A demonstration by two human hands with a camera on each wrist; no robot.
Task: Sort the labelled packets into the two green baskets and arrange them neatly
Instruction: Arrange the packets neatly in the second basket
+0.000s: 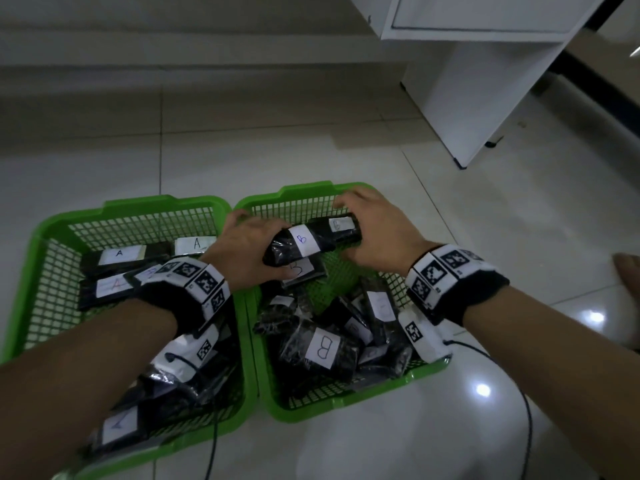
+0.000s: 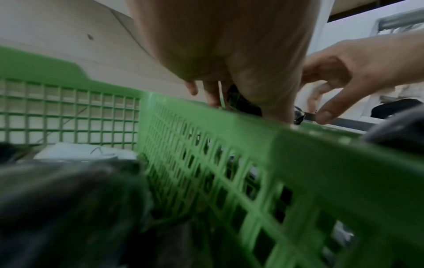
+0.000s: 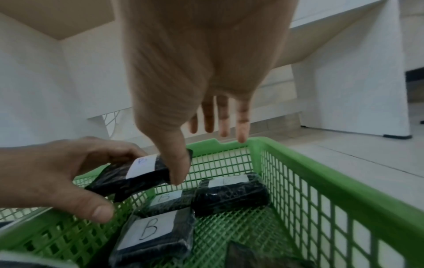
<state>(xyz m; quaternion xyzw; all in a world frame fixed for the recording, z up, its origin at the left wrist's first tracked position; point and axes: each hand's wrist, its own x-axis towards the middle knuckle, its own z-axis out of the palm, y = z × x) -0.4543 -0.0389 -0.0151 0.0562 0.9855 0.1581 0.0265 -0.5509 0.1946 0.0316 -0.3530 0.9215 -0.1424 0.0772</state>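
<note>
While both hands are working above the right green basket, the left hand is gripping a black packet marked B, fingers wrapped round its near end and thumb underneath, lifting it clear of the mesh floor. From the right wrist view that packet is hanging tilted in the air, with the left thumb curled below it. The right hand is hovering just beside it, its fingers straight and slightly apart, and its thumb is pointing down in front of the packet's far end; whether it is touching, I cannot tell. It is holding nothing.

Down in that basket, a second B packet is lying flat by the far wall, a third is lying beneath the lifted one, and a loose heap of B packets is filling the near half, tilted and overlapping.

The left green basket is sitting right alongside, rims touching. In it, packets marked A are lying flat in rows at the far end, and more are lying jumbled under the left forearm.

Both wrists are wearing black bands with square black-and-white markers. The baskets are resting on a pale tiled floor, with a white cabinet standing beyond them to the right.
</note>
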